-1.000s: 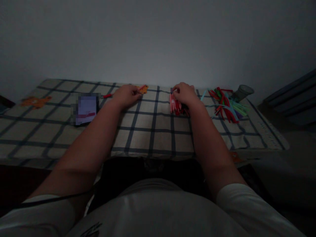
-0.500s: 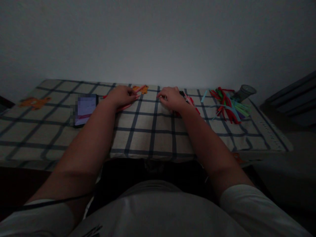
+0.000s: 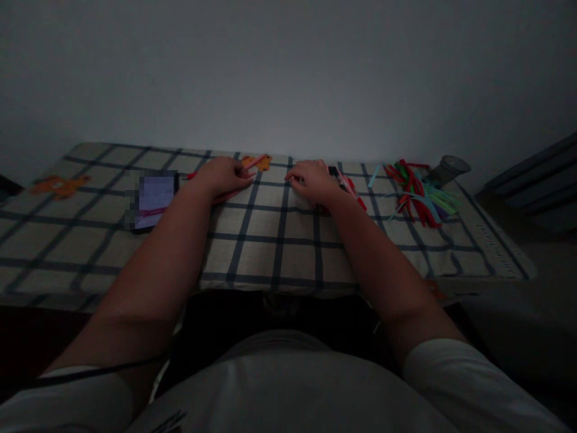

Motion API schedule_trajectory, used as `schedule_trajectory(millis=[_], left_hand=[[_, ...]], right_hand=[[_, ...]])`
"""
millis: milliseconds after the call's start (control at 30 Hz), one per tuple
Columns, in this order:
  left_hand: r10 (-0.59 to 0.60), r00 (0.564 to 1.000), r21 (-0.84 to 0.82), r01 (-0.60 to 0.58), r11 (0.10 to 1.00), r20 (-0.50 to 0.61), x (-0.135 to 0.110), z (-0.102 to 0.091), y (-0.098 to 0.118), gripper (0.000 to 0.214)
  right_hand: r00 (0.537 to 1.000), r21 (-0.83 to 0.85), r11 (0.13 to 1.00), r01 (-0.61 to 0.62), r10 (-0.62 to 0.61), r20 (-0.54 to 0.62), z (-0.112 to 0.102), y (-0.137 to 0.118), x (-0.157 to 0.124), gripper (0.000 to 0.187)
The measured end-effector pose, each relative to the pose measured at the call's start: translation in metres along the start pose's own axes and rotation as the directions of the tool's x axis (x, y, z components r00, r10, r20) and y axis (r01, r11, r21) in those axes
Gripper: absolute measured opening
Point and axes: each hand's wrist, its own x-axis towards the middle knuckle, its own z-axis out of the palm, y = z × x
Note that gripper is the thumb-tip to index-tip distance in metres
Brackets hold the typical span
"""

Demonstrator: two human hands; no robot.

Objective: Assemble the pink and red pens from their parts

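My left hand (image 3: 225, 177) rests on the far part of the checked cloth, its fingers pinched round a thin pink strip (image 3: 258, 161) whose end sticks out toward the wall. More pinkish-red strip shows under and beside the wrist. To the right, my right hand (image 3: 311, 179) is curled with thumb and fingertips close together; whatever they hold, if anything, is too small to make out. Partly hidden behind that hand lies a bunch of red, pink, white and black strips (image 3: 349, 185). A gap of bare cloth separates the two hands.
A phone (image 3: 155, 201) with a lit screen lies left of my left forearm. A pile of red, green, blue and purple strips (image 3: 419, 195) and a grey cup (image 3: 451, 169) are at the right. One light-blue strip (image 3: 374, 176) lies apart. A wall (image 3: 288, 78) borders the table's back.
Both hands keep almost the same place and grip. The view has shifted very slightly; nothing has been visibly taken up or let go.
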Motion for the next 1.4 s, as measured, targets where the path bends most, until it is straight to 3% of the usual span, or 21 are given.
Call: schedule_trajectory(millis=[67, 200, 367, 567, 800, 933, 1100, 1400], left_hand=[[-0.046, 0.999, 0.035, 0.045, 0.998, 0.024, -0.001, -0.003, 0.005, 0.04], [-0.046, 0.998, 0.027, 0.047, 0.999, -0.048, -0.007, -0.012, 0.02, 0.039], [0.051, 0.989, -0.061, -0.06, 0.996, -0.142, -0.016, -0.02, 0.033, 0.047], [0.1, 0.964, -0.071, -0.121, 0.99, -0.245, -0.017, -0.012, 0.048, 0.043], [0.274, 0.949, -0.026, -0.281, 0.959, -0.156, -0.017, 0.003, 0.066, 0.034], [0.266, 0.956, 0.029, -0.265, 0.964, -0.127, -0.019, 0.006, 0.074, 0.033], [0.252, 0.963, 0.047, -0.249, 0.967, -0.098, -0.019, 0.006, 0.078, 0.031], [0.224, 0.972, 0.062, -0.219, 0.974, -0.079, -0.018, 0.008, 0.072, 0.038]], right_hand=[[1.0, 0.009, 1.0, 0.001, -0.001, 0.001, 0.0, 0.0, 0.0, 0.041], [1.0, 0.021, 1.0, 0.006, -0.006, -0.005, 0.0, 0.001, 0.0, 0.041], [1.0, 0.013, 1.0, 0.008, -0.008, -0.026, 0.0, 0.001, -0.001, 0.041], [1.0, 0.024, 1.0, 0.01, -0.009, -0.026, 0.0, -0.002, -0.001, 0.041], [0.998, 0.013, 1.0, 0.0, 0.001, -0.06, -0.001, 0.001, -0.001, 0.045], [0.999, 0.006, 0.999, 0.041, -0.041, -0.03, 0.004, 0.004, 0.002, 0.051], [0.996, 0.009, 0.996, 0.09, -0.09, -0.01, 0.01, 0.006, 0.005, 0.046], [0.999, 0.04, 0.999, 0.015, -0.013, -0.039, 0.004, 0.011, 0.002, 0.035]])
